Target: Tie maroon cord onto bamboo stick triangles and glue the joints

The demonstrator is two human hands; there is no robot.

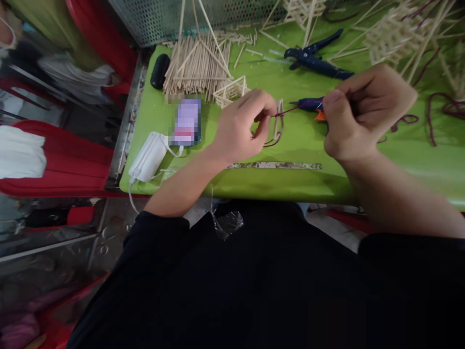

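Note:
Between my two hands a purple string is stretched above the green table. My left hand pinches one end in its fingertips, beside a small frame of thin wooden sticks; I cannot tell whether the fingers touch the frame. A loop of the string hangs below those fingers. My right hand is closed in a fist on the other end. Behind the right hand lies a blue glue gun with an orange trigger, partly hidden. Blue cutting pliers rest farther back.
A pile of wooden sticks, a phone and a white power bank with a cable are on the left. Stick structures stand at the back right. A patterned strip lies along the front of the green table.

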